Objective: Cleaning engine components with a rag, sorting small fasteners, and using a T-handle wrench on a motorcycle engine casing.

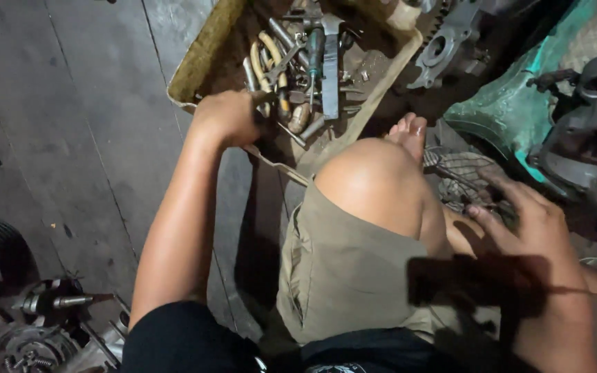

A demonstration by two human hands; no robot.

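Far left, low: engine parts, including a crankshaft [53, 302], lie on the concrete floor [70, 138]. Centre-left: the left hand [228, 117] reaches into a frayed woven basket [198, 62] of tools, fingers curled tight around a dark handle; which tool it is cannot be told, since the palm hides it. Yellow-handled pliers [269, 59] and a green-handled screwdriver [316, 52] lie just beside that hand. Centre: bent knee in khaki shorts [343, 269]. Right: the right hand [526, 221] rests on a wire mesh piece [461, 173], fingers loosely bent, possibly pinching something small. A grey engine casing [589, 138] stands near it.
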